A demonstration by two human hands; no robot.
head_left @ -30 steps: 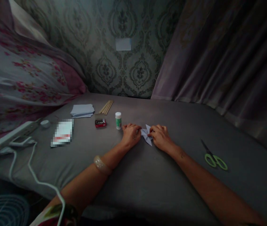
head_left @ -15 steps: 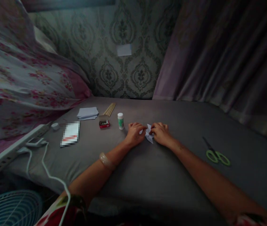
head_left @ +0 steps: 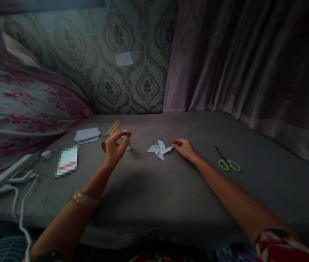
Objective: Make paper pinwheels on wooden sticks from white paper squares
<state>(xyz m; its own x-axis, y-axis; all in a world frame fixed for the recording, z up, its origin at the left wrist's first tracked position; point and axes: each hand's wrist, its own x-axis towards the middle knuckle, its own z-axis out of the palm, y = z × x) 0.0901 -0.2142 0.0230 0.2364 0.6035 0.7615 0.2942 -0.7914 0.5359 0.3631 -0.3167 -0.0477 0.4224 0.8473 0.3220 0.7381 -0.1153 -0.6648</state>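
A white paper pinwheel (head_left: 160,149) with pointed folded blades lies on the grey-covered surface. The thumb and fingertips of my right hand (head_left: 183,147) pinch its right blade tip. My left hand (head_left: 115,147) is over to the left, its thumb and index finger curved with a gap between them. Behind those fingers stands a small white-capped glue bottle (head_left: 128,144), partly covered; whether I touch it is unclear. A small red box (head_left: 103,146) is mostly hidden behind my left hand. To the right of my right hand lie green-handled scissors (head_left: 227,163).
At the back left lie a stack of white paper (head_left: 87,135) and several wooden sticks (head_left: 114,126). A blurred-out packet (head_left: 67,161) and a small white cap (head_left: 45,155) are nearer. A white power strip (head_left: 9,174) with cables runs along the left edge.
My left hand has let go of the pinwheel and moved left to the glue bottle. My right hand has shifted to the pinwheel's right tip, uncovering it. The view has turned right.
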